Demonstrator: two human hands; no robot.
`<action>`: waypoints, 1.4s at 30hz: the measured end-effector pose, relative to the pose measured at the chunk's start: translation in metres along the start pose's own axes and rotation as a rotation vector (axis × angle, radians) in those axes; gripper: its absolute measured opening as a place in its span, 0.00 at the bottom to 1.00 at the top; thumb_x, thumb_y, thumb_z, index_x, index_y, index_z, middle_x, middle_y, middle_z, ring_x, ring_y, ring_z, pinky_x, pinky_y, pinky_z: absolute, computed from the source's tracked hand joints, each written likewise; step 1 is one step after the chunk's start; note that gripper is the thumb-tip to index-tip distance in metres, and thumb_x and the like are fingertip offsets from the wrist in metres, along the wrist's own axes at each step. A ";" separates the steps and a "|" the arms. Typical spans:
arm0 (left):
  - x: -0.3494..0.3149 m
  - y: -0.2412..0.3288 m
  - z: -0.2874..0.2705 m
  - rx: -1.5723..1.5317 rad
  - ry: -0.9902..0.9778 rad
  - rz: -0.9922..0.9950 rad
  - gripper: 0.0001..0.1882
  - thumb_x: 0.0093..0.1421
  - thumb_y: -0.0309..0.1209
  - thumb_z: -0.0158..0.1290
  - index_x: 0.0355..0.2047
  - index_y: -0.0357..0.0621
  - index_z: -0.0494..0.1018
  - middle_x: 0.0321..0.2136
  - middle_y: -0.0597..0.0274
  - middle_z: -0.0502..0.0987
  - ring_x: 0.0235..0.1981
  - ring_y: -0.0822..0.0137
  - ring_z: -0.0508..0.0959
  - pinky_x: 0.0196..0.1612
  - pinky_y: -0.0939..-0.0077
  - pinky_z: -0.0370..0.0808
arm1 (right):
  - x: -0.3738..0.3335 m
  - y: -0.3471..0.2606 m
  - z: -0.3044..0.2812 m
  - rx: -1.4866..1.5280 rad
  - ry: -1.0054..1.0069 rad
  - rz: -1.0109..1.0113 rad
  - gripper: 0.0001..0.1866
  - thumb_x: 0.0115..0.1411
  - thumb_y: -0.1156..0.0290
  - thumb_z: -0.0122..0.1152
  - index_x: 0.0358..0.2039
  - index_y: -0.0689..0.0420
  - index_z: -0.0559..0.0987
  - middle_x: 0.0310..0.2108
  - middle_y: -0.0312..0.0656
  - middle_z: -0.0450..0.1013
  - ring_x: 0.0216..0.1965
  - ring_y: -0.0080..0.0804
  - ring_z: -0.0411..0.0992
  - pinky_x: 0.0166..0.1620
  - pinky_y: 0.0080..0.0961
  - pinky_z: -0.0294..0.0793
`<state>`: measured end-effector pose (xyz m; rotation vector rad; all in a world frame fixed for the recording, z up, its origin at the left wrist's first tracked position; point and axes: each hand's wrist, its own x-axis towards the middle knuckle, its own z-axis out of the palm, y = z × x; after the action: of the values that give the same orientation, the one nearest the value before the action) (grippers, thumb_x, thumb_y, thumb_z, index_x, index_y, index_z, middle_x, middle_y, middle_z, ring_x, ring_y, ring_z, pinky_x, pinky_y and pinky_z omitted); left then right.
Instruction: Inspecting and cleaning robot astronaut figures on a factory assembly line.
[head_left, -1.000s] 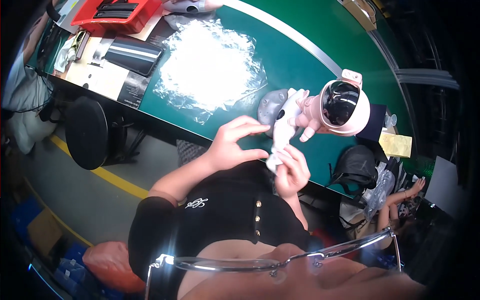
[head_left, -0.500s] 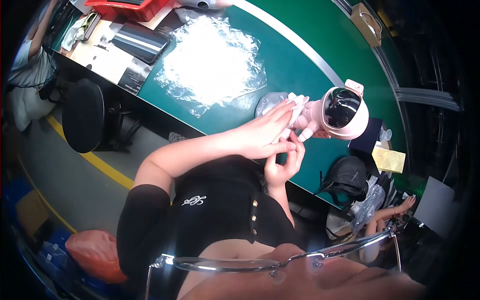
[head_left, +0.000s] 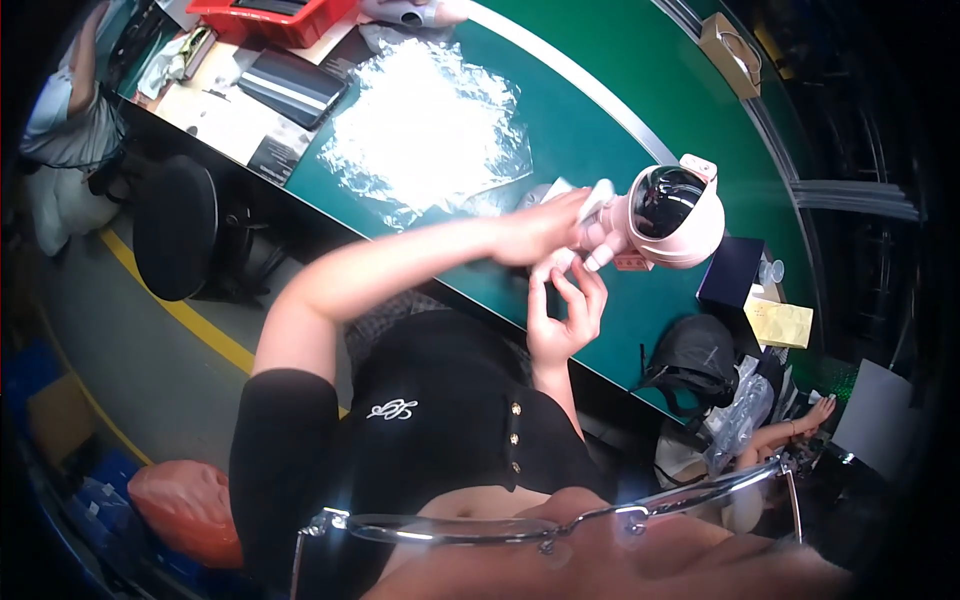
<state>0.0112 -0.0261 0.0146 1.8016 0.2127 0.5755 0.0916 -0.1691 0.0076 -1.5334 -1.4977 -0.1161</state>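
Observation:
A pale pink astronaut figure (head_left: 688,243) with a glossy black visor is tipped sideways over the green table, its helmet to the right. The grey rounded part at its other end is mostly hidden behind my left hand (head_left: 540,228). That hand, somewhat blurred, presses a crumpled white wipe (head_left: 598,200) against the figure's body. Below it, my right hand (head_left: 567,318) curls its fingers and thumb around a pale lower part of the figure; the exact contact is partly hidden.
Shiny clear plastic wrap (head_left: 425,130) spreads on the table (head_left: 480,285) left of the figure. Farther left lie a dark glossy case (head_left: 290,85) and a red bin (head_left: 275,22). To the right are a black bag (head_left: 690,360), a dark box (head_left: 732,272) and another person's arm (head_left: 775,435).
My left hand has shifted with the wipe and turned toward the figure's body. The figure has moved slightly left, and my right hand's fingers have separated from the left hand's thumb.

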 end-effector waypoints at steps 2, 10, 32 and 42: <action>-0.037 -0.002 0.020 -0.051 0.134 0.088 0.38 0.60 0.52 0.40 0.63 0.41 0.45 0.61 0.46 0.49 0.64 0.50 0.46 0.64 0.60 0.45 | -0.002 0.001 0.000 0.025 0.001 0.004 0.14 0.40 0.80 0.69 0.30 0.59 0.79 0.40 0.47 0.73 0.45 0.44 0.70 0.49 0.35 0.69; -0.090 0.018 0.073 0.026 0.435 0.035 0.28 0.58 0.17 0.41 0.60 0.34 0.54 0.65 0.41 0.41 0.65 0.49 0.48 0.63 0.65 0.53 | -0.011 0.011 -0.010 0.155 -0.083 0.032 0.12 0.46 0.86 0.58 0.34 0.63 0.78 0.44 0.51 0.73 0.48 0.45 0.70 0.51 0.32 0.69; -0.100 0.022 0.041 0.502 0.468 -0.019 0.06 0.48 0.24 0.56 0.29 0.38 0.76 0.31 0.56 0.76 0.36 0.58 0.76 0.40 0.66 0.71 | 0.025 0.055 -0.028 0.093 -0.375 0.438 0.13 0.59 0.76 0.49 0.44 0.62 0.73 0.41 0.51 0.71 0.43 0.46 0.71 0.47 0.33 0.68; -0.093 0.018 0.028 0.892 0.275 -0.237 0.25 0.54 0.43 0.54 0.49 0.44 0.70 0.57 0.53 0.61 0.63 0.48 0.53 0.58 0.39 0.50 | -0.016 0.025 -0.037 -0.057 -0.509 0.107 0.15 0.48 0.84 0.57 0.39 0.64 0.78 0.41 0.55 0.73 0.48 0.50 0.71 0.50 0.35 0.70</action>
<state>-0.0585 -0.0948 0.0002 2.4864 0.9815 0.6016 0.1277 -0.1998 0.0035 -1.7707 -1.8075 0.3197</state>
